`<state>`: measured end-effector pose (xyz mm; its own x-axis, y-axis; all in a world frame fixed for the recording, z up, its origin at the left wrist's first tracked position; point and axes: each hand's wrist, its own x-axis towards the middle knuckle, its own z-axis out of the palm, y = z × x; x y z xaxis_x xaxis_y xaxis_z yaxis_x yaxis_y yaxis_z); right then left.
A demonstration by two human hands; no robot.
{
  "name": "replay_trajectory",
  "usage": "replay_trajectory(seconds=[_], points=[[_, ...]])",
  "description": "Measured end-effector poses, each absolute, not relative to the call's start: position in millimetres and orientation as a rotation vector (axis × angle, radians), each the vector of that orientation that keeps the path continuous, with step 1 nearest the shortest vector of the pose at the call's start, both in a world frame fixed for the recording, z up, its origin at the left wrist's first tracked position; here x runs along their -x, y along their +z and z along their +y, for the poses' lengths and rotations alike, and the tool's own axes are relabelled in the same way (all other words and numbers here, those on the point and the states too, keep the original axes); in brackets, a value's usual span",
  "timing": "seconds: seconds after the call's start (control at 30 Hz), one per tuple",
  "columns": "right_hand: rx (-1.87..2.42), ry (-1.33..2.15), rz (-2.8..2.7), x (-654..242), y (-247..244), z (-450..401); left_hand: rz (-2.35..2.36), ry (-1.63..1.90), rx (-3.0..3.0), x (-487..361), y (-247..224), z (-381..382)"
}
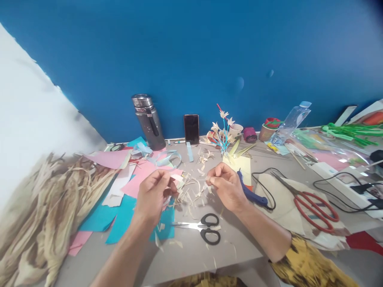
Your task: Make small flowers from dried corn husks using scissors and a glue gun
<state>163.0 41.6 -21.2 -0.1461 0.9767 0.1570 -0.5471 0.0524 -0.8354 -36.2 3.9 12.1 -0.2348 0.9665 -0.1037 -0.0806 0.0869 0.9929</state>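
Note:
My left hand (153, 193) is raised over the table with thumb and fingers pinched together; whatever it grips is too small to make out. Opposite it, my right hand (226, 186) also pinches, thumb against forefinger, with a small pale bit at the fingertips that I cannot name. Between and below the hands lie curled pale husk scraps (191, 193). Black-handled scissors (206, 228) rest on the table just below, blades to the left. A blue glue gun (253, 195) lies beside my right wrist. Coloured paper sheets (119, 221) spread under my left hand.
Dried husks (56, 211) are heaped at left. Behind stand a thermos flask (149, 123), a phone (191, 128), husk flowers on blue stems (224, 131) and a plastic bottle (290, 123). Red-handled scissors (314, 209), a power strip (338, 185) and cables occupy the right.

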Motion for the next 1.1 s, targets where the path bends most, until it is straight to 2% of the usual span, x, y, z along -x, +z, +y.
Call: replay_trajectory(seconds=[0.2,0.37,0.67,1.1], points=[[0.559,1.479,-0.992,-168,-22,41,1.550,1.226,-1.243,63,6,-21],[0.547,1.370,-1.159,-171,-26,36,1.611,1.169,-1.256,56,-3,-28],[0.498,1.206,-1.454,-173,-21,25,1.033,1.054,-0.624,21,10,-27],[0.603,1.230,-1.460,-169,-16,20,1.051,1.170,-0.662,7,10,-34]])
